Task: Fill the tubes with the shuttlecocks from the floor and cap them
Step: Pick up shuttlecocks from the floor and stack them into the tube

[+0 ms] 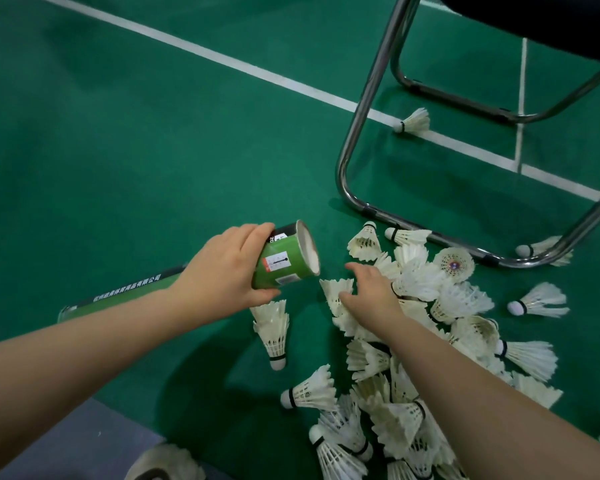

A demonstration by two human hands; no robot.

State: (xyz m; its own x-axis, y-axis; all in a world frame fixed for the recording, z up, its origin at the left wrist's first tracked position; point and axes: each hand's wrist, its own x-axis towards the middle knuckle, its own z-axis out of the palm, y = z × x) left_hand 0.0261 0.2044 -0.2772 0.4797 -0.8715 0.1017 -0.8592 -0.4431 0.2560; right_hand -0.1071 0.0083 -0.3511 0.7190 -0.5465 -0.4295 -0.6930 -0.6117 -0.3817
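Dozens of light, crushable shuttlecocks (461, 299) lie piled at 4 o'clock from the stiff tube (284, 263) gripped near its mouth by the left hand (222, 271); the right hand (373, 294) half-curls over one skirt (336, 289), hold unclear; corks likely offer safer purchase.

— What are your hands doing?
— My left hand (222, 275) is gripping the green tube (283, 263), its open mouth facing right toward the shuttlecock pile (430, 292). My right hand (373, 294) is pinching one shuttlecock (335, 289) at the pile's left edge.
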